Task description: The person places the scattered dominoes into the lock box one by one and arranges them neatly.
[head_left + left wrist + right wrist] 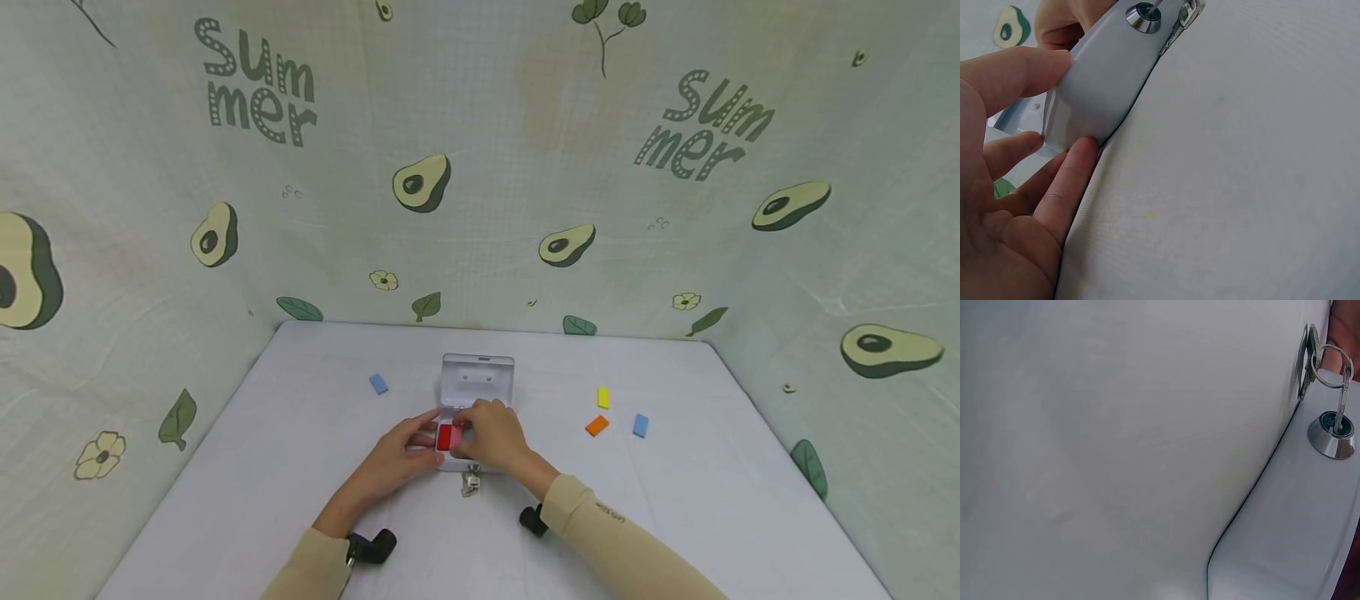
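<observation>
A white lockable box (478, 382) stands with its lid raised, a red block (444, 437) and a pinkish-red piece (456, 437) inside at its left. My left hand (397, 454) holds the box's left end, thumb by the front corner and fingers along the side. In the left wrist view its thumb and fingertips touch the box's front wall (1094, 87). My right hand (491, 433) reaches over the right part with bent fingers, fingertips at the pinkish-red piece; their grip is partly hidden. Keys (1342, 394) on a ring hang from the front lock (1333, 440).
A blue block (378, 383) lies left of the box. To the right are a yellow block (603, 397), an orange block (597, 426) and another blue block (641, 425). Patterned cloth (487, 167) surrounds the white table (315, 392) at the back and sides.
</observation>
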The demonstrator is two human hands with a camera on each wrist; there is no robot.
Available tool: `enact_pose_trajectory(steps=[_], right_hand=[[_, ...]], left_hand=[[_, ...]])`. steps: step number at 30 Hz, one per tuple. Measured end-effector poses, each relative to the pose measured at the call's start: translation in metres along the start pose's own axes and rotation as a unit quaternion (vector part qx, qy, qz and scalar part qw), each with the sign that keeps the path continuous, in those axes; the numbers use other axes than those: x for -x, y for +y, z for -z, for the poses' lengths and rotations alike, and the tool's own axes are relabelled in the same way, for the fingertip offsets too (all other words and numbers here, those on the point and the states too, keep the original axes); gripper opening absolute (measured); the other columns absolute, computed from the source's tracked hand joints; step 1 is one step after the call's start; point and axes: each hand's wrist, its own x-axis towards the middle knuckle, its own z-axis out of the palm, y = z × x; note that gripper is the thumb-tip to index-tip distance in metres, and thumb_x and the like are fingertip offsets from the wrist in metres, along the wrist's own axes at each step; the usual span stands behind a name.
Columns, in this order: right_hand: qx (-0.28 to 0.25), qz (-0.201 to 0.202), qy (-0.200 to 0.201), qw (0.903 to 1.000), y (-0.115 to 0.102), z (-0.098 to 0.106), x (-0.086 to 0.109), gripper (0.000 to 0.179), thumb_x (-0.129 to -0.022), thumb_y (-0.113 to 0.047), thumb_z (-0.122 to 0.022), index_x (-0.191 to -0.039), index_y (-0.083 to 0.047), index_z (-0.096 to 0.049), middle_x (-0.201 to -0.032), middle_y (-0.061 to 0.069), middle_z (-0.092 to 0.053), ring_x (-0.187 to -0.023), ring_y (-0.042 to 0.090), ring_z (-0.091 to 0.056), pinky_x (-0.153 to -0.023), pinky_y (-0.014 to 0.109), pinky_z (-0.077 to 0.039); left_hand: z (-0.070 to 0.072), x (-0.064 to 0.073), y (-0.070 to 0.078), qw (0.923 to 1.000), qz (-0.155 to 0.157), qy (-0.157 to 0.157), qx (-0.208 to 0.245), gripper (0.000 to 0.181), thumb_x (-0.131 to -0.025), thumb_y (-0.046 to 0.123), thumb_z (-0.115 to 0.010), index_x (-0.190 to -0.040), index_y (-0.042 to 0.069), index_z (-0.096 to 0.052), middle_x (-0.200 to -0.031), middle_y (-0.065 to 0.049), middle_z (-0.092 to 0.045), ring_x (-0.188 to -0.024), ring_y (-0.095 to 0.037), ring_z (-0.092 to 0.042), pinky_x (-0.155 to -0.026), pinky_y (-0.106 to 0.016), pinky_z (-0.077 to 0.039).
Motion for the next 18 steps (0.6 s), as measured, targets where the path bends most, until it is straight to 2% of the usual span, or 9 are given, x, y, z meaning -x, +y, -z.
enact_pose_trajectory(steps=[11,18], right_hand=[[0.002,0.005,-0.001,1.0000,0.0010,0.0004,0.0014,0.037,-0.078,-0.030,-0.096,-0.107,-0.012,-0.083,-0.096,0.002,-0.077,-0.080,0.017,-0.057,-0.067,0.029,-0.045],[-0.013,0.003,-0.017,0.9998,0.0032,0.0018,0.0023,0.040,-0.080,-0.030,-0.095,-0.112,-0.011,-0.082,-0.102,0.003,-0.078,-0.089,0.019,-0.063,-0.076,0.032,-0.052]], left_hand=[[0.0000,0.0007,0.0035,1.0000,0.002,0.002,0.000,0.076,-0.095,0.034,-0.081,-0.162,0.025,-0.047,-0.149,-0.008,-0.056,-0.128,-0.025,-0.061,-0.104,-0.039,-0.058],[-0.0001,0.0008,0.0033,1.0000,0.002,0.003,-0.003,0.075,-0.095,0.033,-0.081,-0.161,0.025,-0.047,-0.149,-0.009,-0.056,-0.128,-0.026,-0.061,-0.103,-0.038,-0.058]])
